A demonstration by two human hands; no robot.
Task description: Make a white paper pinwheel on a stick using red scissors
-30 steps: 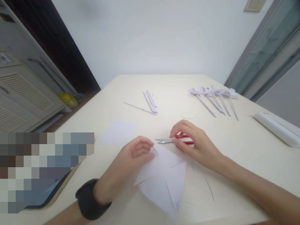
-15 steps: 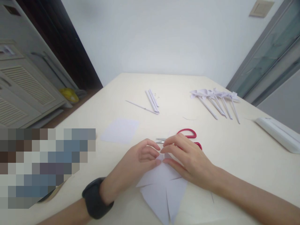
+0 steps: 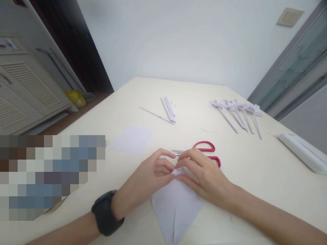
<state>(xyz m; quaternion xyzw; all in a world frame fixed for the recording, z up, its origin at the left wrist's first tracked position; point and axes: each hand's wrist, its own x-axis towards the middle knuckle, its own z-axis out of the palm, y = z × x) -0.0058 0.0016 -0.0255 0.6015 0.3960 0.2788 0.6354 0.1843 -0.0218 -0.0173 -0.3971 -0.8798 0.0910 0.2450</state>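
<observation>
A white cut paper square [image 3: 176,207] lies on the cream table [image 3: 255,163] in front of me. My left hand [image 3: 150,175], with a black wristband, and my right hand [image 3: 201,173] meet at the sheet's far corner. The fingertips of both pinch that corner of the paper between them. Red-handled scissors [image 3: 206,148] lie flat on the table just behind my right hand, blades pointing left, untouched.
A small white sheet [image 3: 132,139] lies to the left. Several rolled paper sticks [image 3: 167,110] sit farther back. Several paper pinwheels on sticks [image 3: 237,110] lie at back right. A white flat box [image 3: 302,151] rests near the right edge. A blurred patch covers the left.
My right hand left the scissors and came to the paper's far corner, meeting my left hand. The paper's flaps have been drawn together, and the view tilted slightly.
</observation>
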